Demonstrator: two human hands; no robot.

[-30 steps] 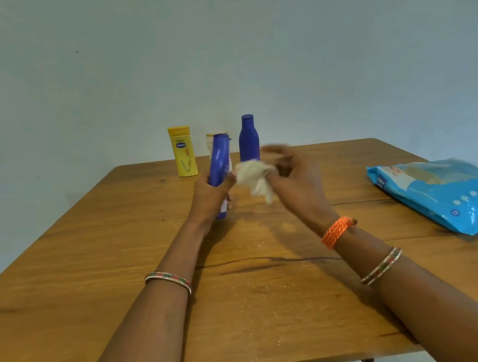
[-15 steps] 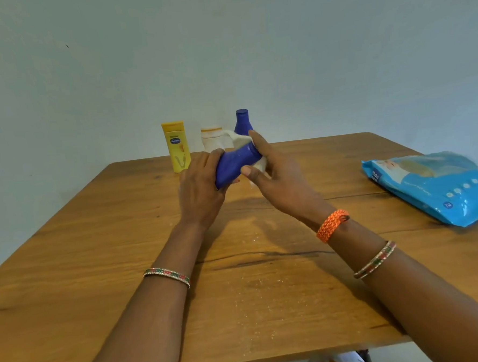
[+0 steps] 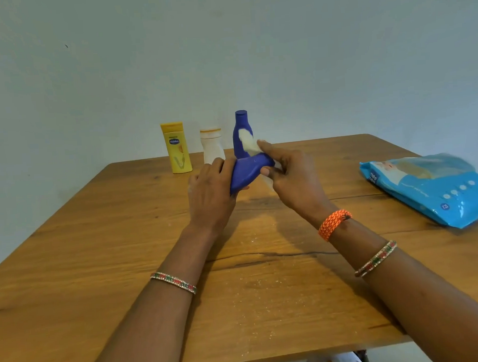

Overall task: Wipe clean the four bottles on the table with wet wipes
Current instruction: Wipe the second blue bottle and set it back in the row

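My left hand (image 3: 209,189) grips a blue bottle (image 3: 247,172), held tilted on its side above the wooden table (image 3: 268,305). My right hand (image 3: 290,175) holds a white wet wipe (image 3: 249,143) against the bottle's far end, thumb under it and forefinger stretched over the top. Three more bottles stand upright at the table's far edge: a yellow bottle (image 3: 176,148), a white bottle (image 3: 212,146) and a second blue bottle (image 3: 241,124), partly hidden by the wipe.
A blue pack of wet wipes (image 3: 431,188) lies flat at the table's right side. A pale wall rises right behind the bottles. Fine white specks dot the tabletop in front of me.
The held blue bottle went from upright to tilted sideways. My right hand brought the wipe onto it and now rubs near its far end.
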